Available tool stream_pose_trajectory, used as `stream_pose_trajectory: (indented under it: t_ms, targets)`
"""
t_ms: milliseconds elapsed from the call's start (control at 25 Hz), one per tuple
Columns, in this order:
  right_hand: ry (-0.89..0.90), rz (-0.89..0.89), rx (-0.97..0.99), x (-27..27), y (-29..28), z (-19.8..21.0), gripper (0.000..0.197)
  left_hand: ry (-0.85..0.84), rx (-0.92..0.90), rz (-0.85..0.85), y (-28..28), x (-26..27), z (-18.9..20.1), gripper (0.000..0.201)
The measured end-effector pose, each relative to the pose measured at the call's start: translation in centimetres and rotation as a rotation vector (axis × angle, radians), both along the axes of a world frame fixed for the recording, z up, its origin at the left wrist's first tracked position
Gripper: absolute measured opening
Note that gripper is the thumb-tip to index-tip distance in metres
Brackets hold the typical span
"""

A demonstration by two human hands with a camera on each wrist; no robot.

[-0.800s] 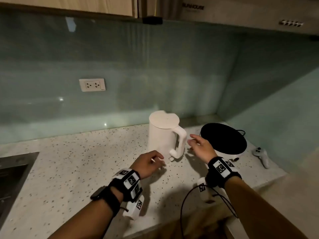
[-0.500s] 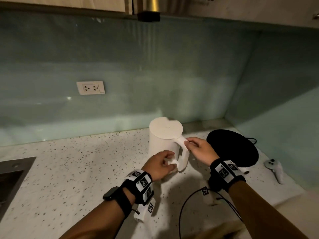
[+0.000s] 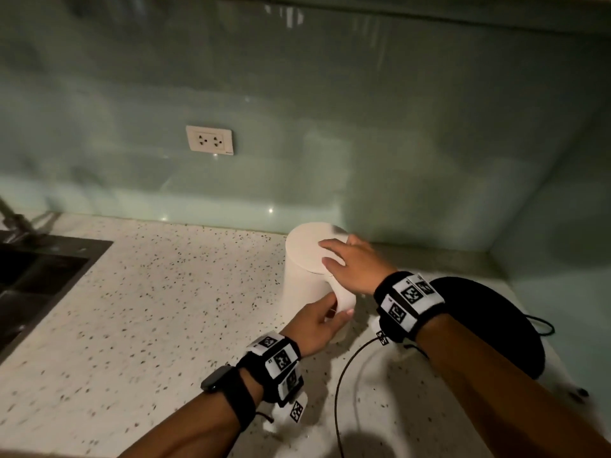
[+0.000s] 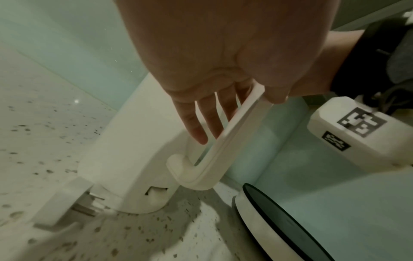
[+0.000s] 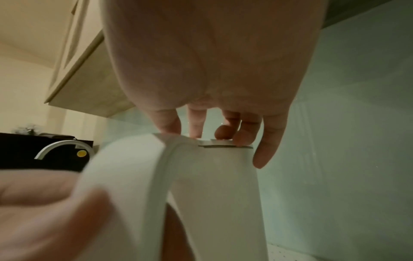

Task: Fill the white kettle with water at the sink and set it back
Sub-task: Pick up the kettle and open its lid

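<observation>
The white kettle [image 3: 305,276] stands upright on the speckled counter [image 3: 165,309], near the back wall. My left hand [image 3: 334,314] grips its handle [image 3: 345,297] from the front: the fingers [image 4: 194,123] pass through the loop and the thumb lies on the outer side of the handle [image 4: 223,150]. My right hand [image 3: 334,256] rests flat on the closed lid [image 3: 302,246] with straight fingers [image 5: 243,130]; the little finger hangs over the rim. The kettle [image 5: 219,185] fills the right wrist view. A white plug [image 4: 67,203] lies by the kettle's foot.
The dark sink [image 3: 39,276] is set into the counter at far left, with the tap [image 3: 13,219] behind it. A round black-topped appliance [image 3: 489,319] sits just right of the kettle. A black cable [image 3: 340,378] runs over the counter's front. A wall socket [image 3: 210,140] is above.
My left hand has closed round the kettle's handle. My right hand has moved from the top of the handle onto the lid. The head view has swung left, showing more of the sink.
</observation>
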State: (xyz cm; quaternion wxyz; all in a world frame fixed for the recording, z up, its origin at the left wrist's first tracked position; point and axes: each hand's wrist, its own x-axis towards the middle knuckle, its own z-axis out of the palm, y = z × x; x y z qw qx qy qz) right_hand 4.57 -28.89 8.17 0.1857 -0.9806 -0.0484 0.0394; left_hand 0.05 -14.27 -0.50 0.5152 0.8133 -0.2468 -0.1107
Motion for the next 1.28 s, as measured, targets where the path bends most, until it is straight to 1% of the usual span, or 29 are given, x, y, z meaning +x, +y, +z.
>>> stream_pose_trajectory:
  t_ms: [80,160,240,280,320,360,440,520,560,600,640,720,760,840,1000,1160,1240,1280]
  targets:
    - [-0.012,0.018,-0.041,0.5,-0.2,0.2,0.044,0.017,0.013,0.016,0.0,-0.1,-0.2,0.015]
    - [-0.026,0.050,-0.069,0.5,-0.3,0.2,0.045,0.020,0.013,0.026,-0.2,-0.2,-0.4,0.032]
    - [-0.017,0.078,-0.078,0.4,-0.4,0.0,0.047,-0.001,0.014,0.047,-0.4,-0.4,-0.5,0.039]
    - [-0.021,0.082,-0.047,0.2,-0.5,0.0,0.048,0.007,0.016,0.065,-0.5,-0.6,-0.7,0.041]
    - [-0.047,0.074,0.025,-0.2,-0.8,0.1,0.047,0.026,0.008,0.089,-0.7,-0.7,-0.8,0.044]
    - [-0.102,0.043,0.140,-0.6,-1.3,0.2,0.043,0.045,0.000,0.107,-0.9,-0.8,-0.9,0.049]
    - [-0.222,-0.070,0.392,-1.7,-2.4,0.1,0.030,0.092,-0.036,0.120,-1.4,-1.4,-0.6,0.054]
    - [-0.272,-0.176,0.573,-3.3,-3.7,-0.6,0.019,0.190,-0.144,0.151,-1.6,-1.8,0.1,0.048]
    - [-0.278,-0.202,0.629,-4.2,-4.4,-1.0,0.017,0.254,-0.199,0.192,-1.3,-2.0,0.6,0.044]
    - [-0.279,-0.218,0.663,-5.0,-5.0,-1.5,0.017,0.309,-0.245,0.244,-0.8,-1.9,0.9,0.045]
    - [-0.265,-0.229,0.677,-5.6,-5.7,-2.2,0.016,0.339,-0.274,0.315,-0.1,-1.6,0.9,0.055]
    - [-0.163,-0.242,0.645,-6.4,-6.9,-3.5,0.017,0.328,-0.273,0.416,1.8,-0.9,0.8,0.077]
    - [-0.089,-0.247,0.618,-6.6,-7.4,-4.0,0.021,0.300,-0.256,0.447,2.7,-0.6,0.7,0.083]
    - [0.031,-0.245,0.590,-6.8,-7.6,-5.1,0.029,0.243,-0.236,0.491,4.2,0.1,1.0,0.084]
    - [0.123,-0.206,0.607,-6.3,-6.8,-5.8,0.047,0.177,-0.224,0.547,5.9,1.7,1.9,0.071]
    - [0.181,-0.187,0.633,-4.8,-5.9,-6.1,0.073,0.169,-0.317,0.675,6.5,3.6,2.8,0.046]
    - [0.245,-0.127,0.616,-4.1,-5.1,-6.5,0.089,0.195,-0.323,0.764,5.9,4.3,2.8,0.052]
    - [0.273,-0.103,0.617,-3.8,-4.8,-6.8,0.095,0.245,-0.338,0.811,5.5,4.6,2.6,0.057]
